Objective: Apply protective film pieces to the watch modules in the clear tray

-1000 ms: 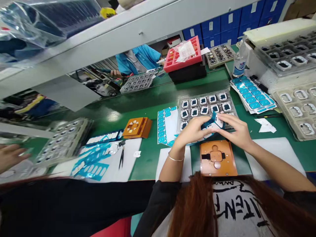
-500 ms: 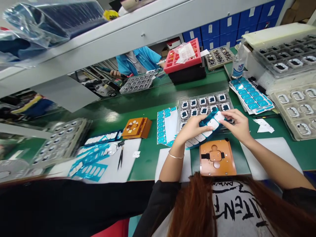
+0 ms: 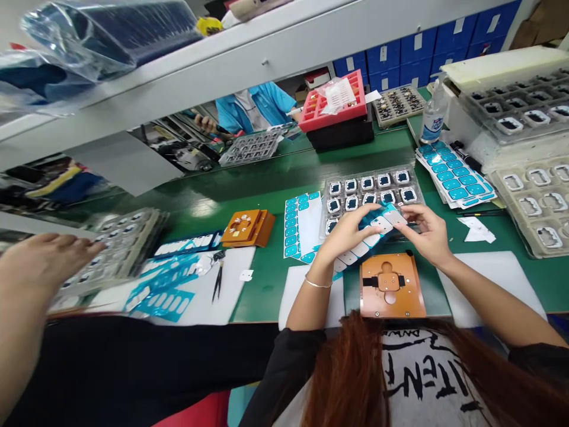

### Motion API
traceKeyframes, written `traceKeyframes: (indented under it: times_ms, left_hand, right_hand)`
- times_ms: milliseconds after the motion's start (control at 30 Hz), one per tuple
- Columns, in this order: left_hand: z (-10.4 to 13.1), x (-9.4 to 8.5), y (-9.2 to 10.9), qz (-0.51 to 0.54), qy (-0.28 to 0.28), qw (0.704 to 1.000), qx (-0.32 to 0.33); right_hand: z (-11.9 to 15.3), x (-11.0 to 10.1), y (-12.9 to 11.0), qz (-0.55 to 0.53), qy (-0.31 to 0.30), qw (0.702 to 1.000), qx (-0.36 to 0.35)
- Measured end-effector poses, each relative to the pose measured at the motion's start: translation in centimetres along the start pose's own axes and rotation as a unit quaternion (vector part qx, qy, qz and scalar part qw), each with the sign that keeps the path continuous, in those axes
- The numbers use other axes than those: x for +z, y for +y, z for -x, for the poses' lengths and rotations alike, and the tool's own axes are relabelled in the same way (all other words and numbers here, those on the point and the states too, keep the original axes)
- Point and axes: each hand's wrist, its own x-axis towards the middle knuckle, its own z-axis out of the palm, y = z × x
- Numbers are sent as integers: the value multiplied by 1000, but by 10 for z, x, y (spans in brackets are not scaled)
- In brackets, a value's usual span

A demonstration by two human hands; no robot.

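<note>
Just sticker sheet (image 3: 371, 232) pinched between fingers (image 3: 402, 230) (both hands), above jig (image 3: 391, 286)

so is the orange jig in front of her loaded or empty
Empty: the orange jig shows its bare cut-out, while both hands hold the blue sticker sheet above it.

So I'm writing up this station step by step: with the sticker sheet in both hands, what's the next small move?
Probably peel one white sticker loose: left hand and right hand both pinch the blue sticker sheet above the orange jig.
</note>
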Motion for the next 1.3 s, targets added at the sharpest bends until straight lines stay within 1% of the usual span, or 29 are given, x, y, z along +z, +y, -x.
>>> traceKeyframes:
  times_ms: [33,67,100,133,200,233,300,400,533,667,867,1100,1300]
  left_hand:
    - [0,-1,-1,8,-4,1000,5]
    - [0,-2,-1,17,-13,1000,13]
    - [0,-3,-1,26,-25,999,22]
    - [0,-4,-1,34,-37,998,30]
    - [1,-6,1,44,-54,997,45]
    - [1,-6,2,47,-60,996,51]
    - [2,-7,5,48,-68,994,64]
    - [3,-8,9,40,-76,993,82]
    - [4,-9,9,31,-91,992,77]
    - [5,-9,8,32,-97,992,75]
    - [6,-8,5,26,-103,991,79]
    - [6,-7,4,34,-111,991,63]
    - [8,-7,5,25,-141,987,73]
  right_hand:
    - [0,0,0,-18,1,1000,3]
    - [-1,0,-1,-19,8,1000,-7]
    - [-2,-1,-2,-1,20,999,-36]
    - [-3,-1,-3,33,35,996,-78]
    - [-4,-2,-6,117,48,978,-169]
    - [-4,-2,-8,147,40,968,-199]
    - [-3,0,-11,163,4,963,-214]
    - [2,4,-13,124,-32,975,-181]
    - [6,6,-13,61,-32,991,-114]
    - [6,5,-14,30,-38,997,-63]
    - [7,6,-13,-6,-52,999,-16]
    - [9,7,-8,-45,-74,996,39]
    - [12,10,-1,-121,-65,983,119]
